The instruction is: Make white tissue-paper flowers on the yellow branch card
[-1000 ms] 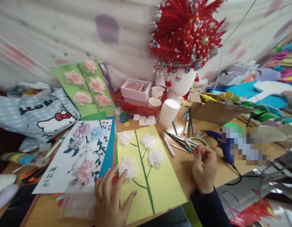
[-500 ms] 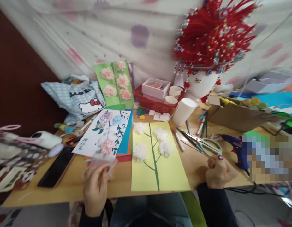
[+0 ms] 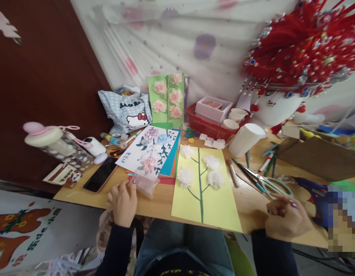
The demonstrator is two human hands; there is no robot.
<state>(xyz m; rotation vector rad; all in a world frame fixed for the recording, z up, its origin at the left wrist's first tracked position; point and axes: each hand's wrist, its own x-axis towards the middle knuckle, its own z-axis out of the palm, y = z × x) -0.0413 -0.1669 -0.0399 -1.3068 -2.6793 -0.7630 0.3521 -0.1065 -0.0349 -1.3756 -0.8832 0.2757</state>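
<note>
At the table's front edge my left hand (image 3: 124, 203) pinches a small clear plastic bag (image 3: 147, 187), which overlaps the lower edge of a white sheet with flower pictures (image 3: 134, 155). Between my hands lies a yellow sheet (image 3: 220, 209) with a painted green stem and several white ruffled paper flowers (image 3: 185, 177) on its branches. My right hand (image 3: 289, 218) is closed at the right front, just below the scissors (image 3: 273, 186); whatever its fingers may hold is hidden. A blue glue gun (image 3: 315, 193) lies beyond it.
A phone (image 3: 101, 175) and a bottle (image 3: 55, 140) lie at the left. Behind stand a patterned bag (image 3: 127, 111), a green flower card (image 3: 167, 99), a red basket (image 3: 207, 126), a white roll (image 3: 248, 138) and a red beaded headdress (image 3: 304, 50). A cardboard box (image 3: 318, 155) sits right.
The view has swung left, so everything sits further right in it. My left hand has lowered the plastic bag beside the yellow sheet. My right hand stays closed near the scissors.
</note>
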